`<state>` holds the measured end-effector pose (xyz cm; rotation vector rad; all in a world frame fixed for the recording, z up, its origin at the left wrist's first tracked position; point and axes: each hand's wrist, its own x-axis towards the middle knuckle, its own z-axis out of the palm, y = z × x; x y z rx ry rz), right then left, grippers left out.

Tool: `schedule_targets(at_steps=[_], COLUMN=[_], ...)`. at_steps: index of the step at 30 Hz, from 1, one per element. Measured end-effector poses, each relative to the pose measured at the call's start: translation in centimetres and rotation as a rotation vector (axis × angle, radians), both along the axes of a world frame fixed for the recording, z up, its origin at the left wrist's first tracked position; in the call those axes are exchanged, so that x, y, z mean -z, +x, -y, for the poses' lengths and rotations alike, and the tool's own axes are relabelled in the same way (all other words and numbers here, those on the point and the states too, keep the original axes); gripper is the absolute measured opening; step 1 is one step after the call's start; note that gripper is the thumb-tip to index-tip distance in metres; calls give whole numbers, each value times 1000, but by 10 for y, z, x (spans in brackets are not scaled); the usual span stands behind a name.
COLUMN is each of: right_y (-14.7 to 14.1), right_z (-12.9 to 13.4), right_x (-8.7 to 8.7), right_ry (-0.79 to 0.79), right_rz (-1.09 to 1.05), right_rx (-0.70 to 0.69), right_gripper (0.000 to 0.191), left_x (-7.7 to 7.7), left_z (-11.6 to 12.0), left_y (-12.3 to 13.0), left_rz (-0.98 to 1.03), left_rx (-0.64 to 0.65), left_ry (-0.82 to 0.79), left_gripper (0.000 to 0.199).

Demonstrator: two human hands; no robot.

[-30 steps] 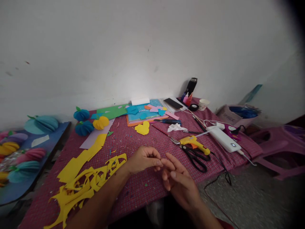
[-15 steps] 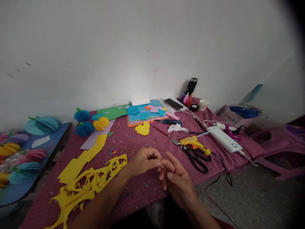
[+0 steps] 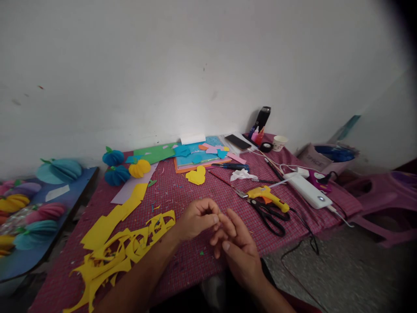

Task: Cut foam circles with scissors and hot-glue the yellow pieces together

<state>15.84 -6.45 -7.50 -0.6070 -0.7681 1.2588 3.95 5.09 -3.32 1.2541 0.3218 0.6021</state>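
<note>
My left hand (image 3: 199,221) is closed, its thumb and forefinger pinched together at a fingertip of my right hand. Anything between those fingers is too small to make out. My right hand (image 3: 239,248) faces it with the palm partly turned up, fingers loosely bent and apart. Both hands are above the red checked tablecloth (image 3: 182,261) near the front edge. Left of them lie yellow paper offcuts (image 3: 107,261) with round holes. Beyond the hands sits a small pile of yellow paper shapes (image 3: 196,175). Black-handled scissors (image 3: 272,221) and a yellow glue gun (image 3: 269,196) lie to the right.
Blue paper pumpkins (image 3: 117,175) and a yellow one (image 3: 139,168) stand at the back left. More pumpkins rest on a blue board (image 3: 73,204). A white power bank (image 3: 308,190), paper cup (image 3: 279,142), phone (image 3: 237,141) and black flask (image 3: 263,116) occupy the right side.
My right hand has shifted slightly left and turned a little, its fingers moving against my left hand's fingertips. My left hand stays nearly in place, and the view has shifted slightly.
</note>
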Motion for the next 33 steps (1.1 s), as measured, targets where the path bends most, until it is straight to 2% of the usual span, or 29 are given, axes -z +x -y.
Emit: schedule_targets(at_steps=[5,8,12,15,17,19,22,25,27,29,31,32,33], right_y=[4,13,28,35,37,40,43,46,47,47,48,48,49], right_z=[-2,-6,-10,-10,-9,-9,-9,-10,-11,-11,-11,-11,-10], right_x=[-4,-8,-13,-15,-14,-10,1,11,15,17,18,18,19], right_ry=[-2,4,10,-4,-31,-60,-103,-150,-179,-198,-200,-197,-194], right_rz=[119,177,172,149,135,141,200,244,255,277,300,311,328], right_rx=[-9,5,79,111,143,182,202,128,86,68,60,62,69], right_gripper=[62,64,62,58,51,43,32,24,21,16,13,12,12], left_x=[-2,-2,-4,-8,-10,-13,-13,-9,-4,2,6,8,9], left_z=[-2,-8,-17,-22,-25,-28,-36,-48,-58,-68,-76,-78,-79], left_y=[0,-1,-4,-6,-8,-9,-11,-19,-28,-38,-47,-50,-51], left_rz=[-114,-81,97,166,180,182,144,-1,-169,-409,-656,-753,-833], left_rx=[-133,-184,-241,-275,-308,-379,-555,-734,-825,-861,-846,-839,-828], left_ry=[89,144,12,-90,-99,-74,-4,124,242,384,551,637,713], left_gripper=[11,14,18,19,21,24,31,36,36,32,11,12,21])
